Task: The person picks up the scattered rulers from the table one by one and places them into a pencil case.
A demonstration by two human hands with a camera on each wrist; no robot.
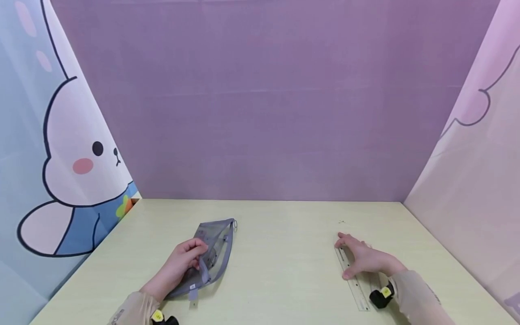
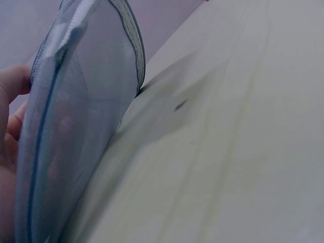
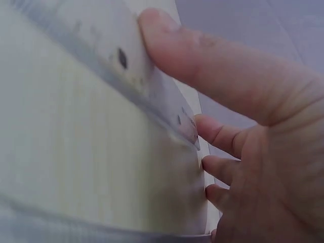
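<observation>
My left hand (image 1: pixel 188 256) pinches the edge of a grey mesh zip pouch (image 1: pixel 228 259), whose mouth gapes toward the right. Its sheer side (image 2: pixel 96 76) stands up from the table in the left wrist view, with fingertips behind it. On the right, a clear ruler (image 1: pixel 357 292) with small dark marks lies under my right hand (image 1: pixel 363 257). The thumb touches the ruler's face (image 3: pixel 119 50), and the index fingertip is at its far end; the fingers are spread apart. Another clear straight edge (image 3: pixel 101 235) shows along the bottom of the right wrist view.
The pale wood-grain table (image 1: pixel 280 262) lies between the hands. A purple backdrop (image 1: pixel 268 113) rises at its far edge. Printed cloth walls stand on both sides, the left one with a cartoon rabbit (image 1: pixel 77 149). Small dark marks (image 1: pixel 341 221) show beyond the ruler.
</observation>
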